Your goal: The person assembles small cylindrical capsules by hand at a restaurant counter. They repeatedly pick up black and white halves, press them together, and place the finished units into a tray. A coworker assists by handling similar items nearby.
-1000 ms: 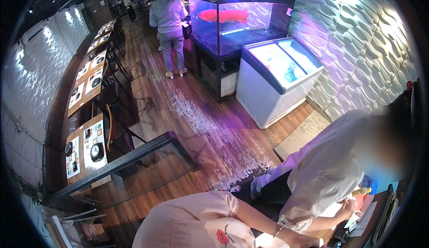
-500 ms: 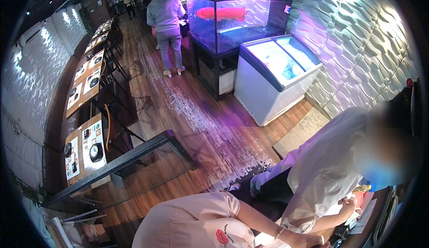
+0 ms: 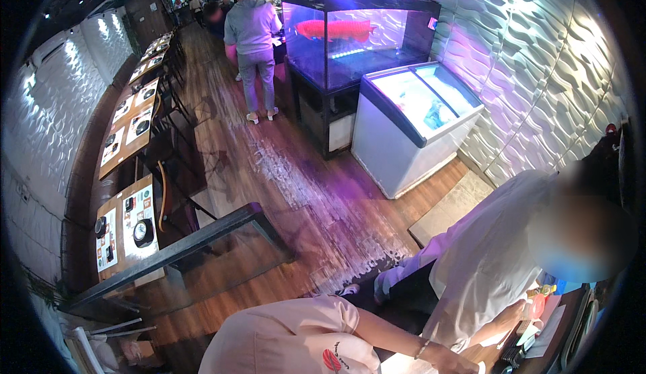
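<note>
Left hand (image 3: 459, 362) over the left part of the visible worktop (image 3: 569, 312), bracelet at wrist; fingers run into the lower border of the view, so cannot tell if spread or pinching. Right hand out of view; state cannot be told. Small white item (image 3: 482, 368) at the left fingertips, mostly cut off, kind unclear; contact uncertain. Black items (image 3: 515, 354) just right of it, a pale sheet (image 3: 546, 337) beyond them. Toward the worktop's far edge, a co-worker's hand (image 3: 510, 315) beside a round pinkish-red item (image 3: 536, 305).
</note>
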A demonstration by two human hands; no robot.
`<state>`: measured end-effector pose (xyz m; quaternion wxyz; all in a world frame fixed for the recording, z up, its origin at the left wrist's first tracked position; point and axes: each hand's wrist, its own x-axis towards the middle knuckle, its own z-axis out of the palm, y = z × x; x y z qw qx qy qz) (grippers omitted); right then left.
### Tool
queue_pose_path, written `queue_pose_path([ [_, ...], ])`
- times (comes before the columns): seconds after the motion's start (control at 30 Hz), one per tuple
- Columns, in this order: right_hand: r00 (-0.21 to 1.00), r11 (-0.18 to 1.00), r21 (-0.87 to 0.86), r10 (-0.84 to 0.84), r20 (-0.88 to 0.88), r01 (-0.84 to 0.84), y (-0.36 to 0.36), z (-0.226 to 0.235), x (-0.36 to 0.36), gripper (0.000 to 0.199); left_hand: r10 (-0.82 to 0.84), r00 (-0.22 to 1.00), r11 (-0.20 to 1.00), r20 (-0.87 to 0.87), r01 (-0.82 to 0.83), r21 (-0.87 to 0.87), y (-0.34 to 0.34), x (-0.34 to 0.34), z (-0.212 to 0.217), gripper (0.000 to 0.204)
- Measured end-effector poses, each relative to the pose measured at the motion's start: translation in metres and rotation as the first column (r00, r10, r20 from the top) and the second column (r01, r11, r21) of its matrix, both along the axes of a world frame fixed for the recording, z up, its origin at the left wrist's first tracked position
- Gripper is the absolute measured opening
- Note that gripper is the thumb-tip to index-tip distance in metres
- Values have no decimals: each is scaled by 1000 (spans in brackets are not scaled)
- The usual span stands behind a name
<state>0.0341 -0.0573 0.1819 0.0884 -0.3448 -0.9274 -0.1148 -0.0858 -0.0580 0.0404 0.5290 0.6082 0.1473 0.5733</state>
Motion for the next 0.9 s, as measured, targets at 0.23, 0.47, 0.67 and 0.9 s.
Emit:
queue_pose_path([
  [0.23, 999, 999, -39, -20, -30, 19, -1, -4, 0, 47, 456, 864, 890, -214, -445, 97, -2, 11, -11, 27],
  [0.47, 999, 997, -65, -46, -27, 44, -3, -7, 4, 49, -452, 873, 881, -184, 403, -249, 19, -3, -25, 18],
  [0.67, 989, 985, -97, -145, -12, 143, 6, -20, 12, 51, 428, 885, 899, -186, -394, 192, -2, 4, -17, 25],
  [0.9, 993, 994, -19, -104, -47, 103, 0, -22, 7, 51, -176, 943, 984, 283, 173, 36, -9, -15, 14, 28],
])
